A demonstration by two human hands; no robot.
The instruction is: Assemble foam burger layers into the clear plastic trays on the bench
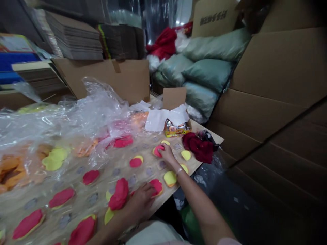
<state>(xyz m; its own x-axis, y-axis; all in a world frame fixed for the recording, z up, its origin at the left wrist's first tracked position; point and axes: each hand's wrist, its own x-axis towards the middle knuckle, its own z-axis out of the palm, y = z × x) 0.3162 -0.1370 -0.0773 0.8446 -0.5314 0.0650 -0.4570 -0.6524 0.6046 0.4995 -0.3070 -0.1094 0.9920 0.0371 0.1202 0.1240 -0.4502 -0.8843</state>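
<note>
My right hand (168, 156) reaches toward the far right of the table, its fingers closed on a red flower-shaped piece (158, 151) over a yellow one. My left hand (141, 200) is near the front edge, fingers bent and together on the left side of another red flower-shaped piece (156, 187), which lies on yellow. Its thumb is mostly hidden. Just left of it is a thick stack of red flower-shaped pieces (119, 194), tilted over yellow pieces (109, 215). Between the hands lie yellow pieces with orange beneath (170, 178).
Rows of red-on-yellow pieces (62, 197) and small grey flower shapes (92, 198) cover the table (107, 163). Clear plastic bags (97, 102) heap at the back left. A small printed box (178, 129) and dark red cloth (198, 148) sit right. Cardboard boxes (276, 68) rise beyond.
</note>
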